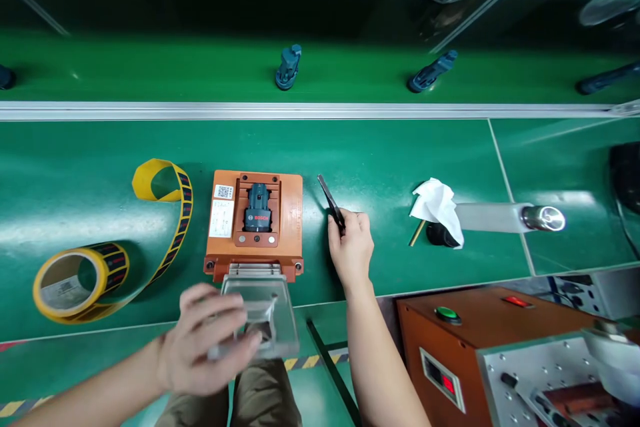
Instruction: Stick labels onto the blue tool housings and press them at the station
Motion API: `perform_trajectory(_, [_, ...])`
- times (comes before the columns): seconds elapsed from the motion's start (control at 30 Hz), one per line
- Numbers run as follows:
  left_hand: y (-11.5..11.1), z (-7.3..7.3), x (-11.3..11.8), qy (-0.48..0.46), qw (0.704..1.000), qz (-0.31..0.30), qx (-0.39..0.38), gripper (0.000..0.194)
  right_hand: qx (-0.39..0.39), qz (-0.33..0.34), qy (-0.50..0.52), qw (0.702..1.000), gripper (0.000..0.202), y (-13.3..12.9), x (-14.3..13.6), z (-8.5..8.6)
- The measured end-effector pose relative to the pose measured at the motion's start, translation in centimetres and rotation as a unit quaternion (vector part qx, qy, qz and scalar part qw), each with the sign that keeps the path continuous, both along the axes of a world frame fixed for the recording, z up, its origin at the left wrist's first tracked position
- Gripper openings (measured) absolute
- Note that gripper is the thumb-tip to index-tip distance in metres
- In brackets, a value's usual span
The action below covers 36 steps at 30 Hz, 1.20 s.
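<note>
My right hand (351, 245) is closed around dark tweezers (331, 201), their tips pointing up and left over the bench. To its left lies an orange fixture (293, 213) with a QR label. In the fixture's recess sits a dark blue Bosch-marked battery-like part (258, 208). A clear hinged cover (283, 320) hangs swung down at the fixture's front. My left hand (205, 340) is at the cover's left side, fingers apart; whether it touches the cover I cannot tell. Further left, a yellow roll of labels (43, 293) stands with its strip curling up beside the fixture.
White tissue (435, 203) rests against a translucent bottle (490, 217) with a metal end on the right. Below stands an orange machine (445, 333) with a green button. Behind the metal rail (320, 111), several dark blue parts (289, 68) stand on a green surface.
</note>
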<state>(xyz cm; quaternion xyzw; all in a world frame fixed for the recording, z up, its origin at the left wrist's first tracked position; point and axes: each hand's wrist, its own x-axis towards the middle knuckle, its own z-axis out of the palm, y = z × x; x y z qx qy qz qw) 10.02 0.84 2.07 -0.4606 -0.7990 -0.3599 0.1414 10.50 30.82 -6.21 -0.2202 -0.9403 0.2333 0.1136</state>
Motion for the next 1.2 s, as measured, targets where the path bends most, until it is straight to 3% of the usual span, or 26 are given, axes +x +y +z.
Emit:
perform_trajectory(0.13, [-2.7, -1.7, 3.8, -0.046, 0.988, -0.108, -0.097, 0.031, 0.032, 0.01, -0.001, 0.999, 0.032, -0.1, -0.2, -0.1])
perform_trajectory(0.23, [-3.7, -3.8, 4.3, -0.08, 0.983, -0.094, -0.139, 0.038, 0.018, 0.051, 0.049, 0.997, 0.038, -0.7, -0.4, 1.3])
perform_trajectory(0.3, [-3.8, -4.8, 3.8, -0.077, 0.989, -0.041, -0.122, 0.046, -0.035, 0.147, 0.068, 0.986, 0.037, -1.5, -0.8, 2.5])
perform_trajectory(0.4, [-3.5, -5.5, 2.2, -0.054, 0.993, 0.023, -0.106, 0.067, -0.111, 0.326, 0.056, 0.937, 0.039, -2.7, -1.8, 3.5])
perform_trajectory(0.5, [-3.4, -6.2, 0.7, -0.055, 0.99, 0.025, -0.13, 0.075, -0.12, 0.395, 0.031, 0.91, 0.044, -3.4, -3.1, 3.0])
perform_trajectory(0.73, [-3.5, -7.7, 0.3, -0.057, 0.99, 0.022, -0.13, 0.07, -0.093, 0.429, -0.006, 0.898, 0.043, -3.3, -4.3, 1.2])
perform_trajectory(1.07, [-3.2, -7.5, -0.1, -0.058, 0.991, 0.013, -0.124, 0.074, -0.131, 0.441, 0.013, 0.888, 0.041, -3.9, -4.4, 1.9])
perform_trajectory(1.2, [-3.3, -7.5, -0.1, -0.059, 0.989, 0.011, -0.133, 0.074, -0.136, 0.42, 0.004, 0.898, 0.037, -4.2, -4.8, 2.0])
